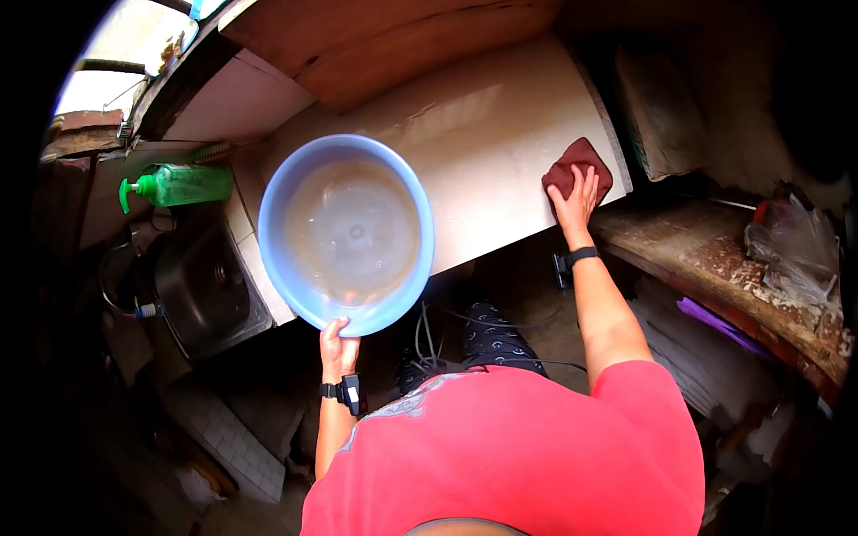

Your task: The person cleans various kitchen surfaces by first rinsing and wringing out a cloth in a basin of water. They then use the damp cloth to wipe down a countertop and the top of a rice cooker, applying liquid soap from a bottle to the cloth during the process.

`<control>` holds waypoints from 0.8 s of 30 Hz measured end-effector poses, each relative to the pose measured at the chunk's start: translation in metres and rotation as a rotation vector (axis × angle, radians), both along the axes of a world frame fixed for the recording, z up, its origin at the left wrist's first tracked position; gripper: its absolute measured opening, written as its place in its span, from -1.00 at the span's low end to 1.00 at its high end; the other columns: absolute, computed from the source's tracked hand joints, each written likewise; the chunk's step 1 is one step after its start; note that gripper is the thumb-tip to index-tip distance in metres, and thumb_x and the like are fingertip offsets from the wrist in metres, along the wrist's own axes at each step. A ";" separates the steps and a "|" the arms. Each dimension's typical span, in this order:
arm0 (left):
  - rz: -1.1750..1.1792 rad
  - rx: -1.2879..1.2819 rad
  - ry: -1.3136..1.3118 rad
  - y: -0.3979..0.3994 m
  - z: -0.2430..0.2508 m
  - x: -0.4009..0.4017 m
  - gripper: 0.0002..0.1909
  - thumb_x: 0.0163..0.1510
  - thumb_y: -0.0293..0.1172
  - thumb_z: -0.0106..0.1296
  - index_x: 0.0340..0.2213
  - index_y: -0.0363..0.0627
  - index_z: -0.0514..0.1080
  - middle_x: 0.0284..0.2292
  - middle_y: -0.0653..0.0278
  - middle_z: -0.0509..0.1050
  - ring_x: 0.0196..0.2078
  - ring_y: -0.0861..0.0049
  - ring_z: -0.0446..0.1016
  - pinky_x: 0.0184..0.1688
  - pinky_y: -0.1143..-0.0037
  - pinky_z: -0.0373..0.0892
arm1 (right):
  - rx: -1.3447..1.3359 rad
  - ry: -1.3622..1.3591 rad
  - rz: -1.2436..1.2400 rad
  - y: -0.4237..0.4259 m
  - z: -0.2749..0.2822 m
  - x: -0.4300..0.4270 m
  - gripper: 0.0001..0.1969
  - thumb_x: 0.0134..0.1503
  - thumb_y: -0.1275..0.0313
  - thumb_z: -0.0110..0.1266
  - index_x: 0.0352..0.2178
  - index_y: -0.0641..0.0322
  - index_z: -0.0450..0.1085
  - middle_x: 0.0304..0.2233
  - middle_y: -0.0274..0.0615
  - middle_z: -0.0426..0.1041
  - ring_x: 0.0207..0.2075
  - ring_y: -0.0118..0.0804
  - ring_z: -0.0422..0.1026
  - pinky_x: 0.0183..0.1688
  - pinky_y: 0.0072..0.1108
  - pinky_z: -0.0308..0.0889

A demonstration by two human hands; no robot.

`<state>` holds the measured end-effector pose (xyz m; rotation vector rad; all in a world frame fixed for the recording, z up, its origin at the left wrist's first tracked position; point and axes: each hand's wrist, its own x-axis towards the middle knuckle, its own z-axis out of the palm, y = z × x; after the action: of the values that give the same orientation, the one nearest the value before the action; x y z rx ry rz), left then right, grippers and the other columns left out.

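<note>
A round blue plastic basin (pixel 413 268) with cloudy water in it sits at the left part of the pale countertop (pixel 469 181), its near side jutting past the front edge. My left hand (pixel 339 345) grips the basin's near rim, thumb over the top and fingers mostly hidden beneath. On the right end of the counter lies a folded dark red cloth (pixel 582 151). My right hand (pixel 578 201) rests flat on this cloth with the fingers spread, pressing it against the surface close to the front corner.
Left of the basin are a green pump bottle (pixel 194 185) and a metal sink (pixel 201 288). Beyond the counter rises a brown wooden panel (pixel 389 47). A worn wooden bench (pixel 697 248) holding a clear plastic bag (pixel 794 244) stands at right, below counter level.
</note>
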<state>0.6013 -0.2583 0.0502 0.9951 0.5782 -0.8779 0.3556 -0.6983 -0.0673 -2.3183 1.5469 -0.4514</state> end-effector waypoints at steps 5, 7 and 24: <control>0.045 0.029 -0.022 0.011 0.011 0.010 -0.54 -0.16 -0.70 -0.11 -0.12 -0.38 0.26 -0.10 0.07 0.32 0.02 0.21 0.27 0.15 0.21 0.14 | -0.055 -0.009 -0.001 -0.020 -0.027 0.085 -0.25 -0.06 -0.07 0.03 0.14 -0.10 0.05 0.22 -0.16 -0.07 0.25 0.03 -0.20 0.21 -0.15 -0.23; 0.076 0.048 -0.022 0.009 0.015 0.012 -0.41 -0.18 -0.69 -0.12 0.00 -0.34 0.15 -0.04 0.07 0.29 0.05 0.18 0.23 0.16 0.22 0.11 | -0.095 -0.007 0.100 -0.022 -0.034 0.131 -0.28 -0.05 -0.09 0.00 0.12 -0.10 0.09 0.20 -0.20 0.00 0.24 0.01 -0.16 0.21 -0.16 -0.23; 0.152 0.144 -0.137 0.008 0.029 0.027 -0.41 -0.16 -0.68 -0.10 0.00 -0.31 0.16 -0.05 0.10 0.29 0.03 0.19 0.26 0.13 0.23 0.17 | 0.096 -0.045 1.152 0.150 0.008 0.307 -0.43 -0.16 0.10 0.10 -0.05 -0.05 0.32 0.05 -0.32 0.23 0.19 -0.19 0.00 0.20 -0.19 -0.13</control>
<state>0.6287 -0.2499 0.0793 1.1164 0.5983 -0.6352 0.6626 -0.5485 -0.0589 -2.5986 0.0421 -0.1043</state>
